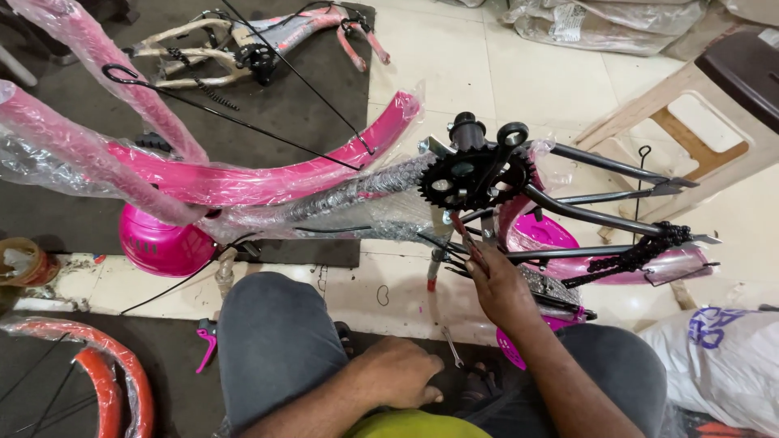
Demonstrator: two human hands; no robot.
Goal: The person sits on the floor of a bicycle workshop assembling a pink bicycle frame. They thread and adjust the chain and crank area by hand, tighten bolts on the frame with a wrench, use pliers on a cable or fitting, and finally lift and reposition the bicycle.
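Note:
A pink bicycle frame point(243, 182) wrapped in clear plastic lies upturned before me, with its black chainring point(466, 180) and crank in the middle. My right hand point(499, 284) reaches up under the chainring and grips a thin red-handled tool point(464, 231) among black cables. My left hand point(402, 373) rests loosely closed between my knees, holding nothing that I can see. A black chain point(637, 255) hangs along the dark rear stays point(600, 215) on the right.
A pink basket point(162, 243) sits at left, a second frame point(260, 40) on the dark mat behind. A small spanner point(453, 347) lies on the floor by my knees. A plastic stool point(706, 105) stands at right, orange rims point(105, 373) at lower left.

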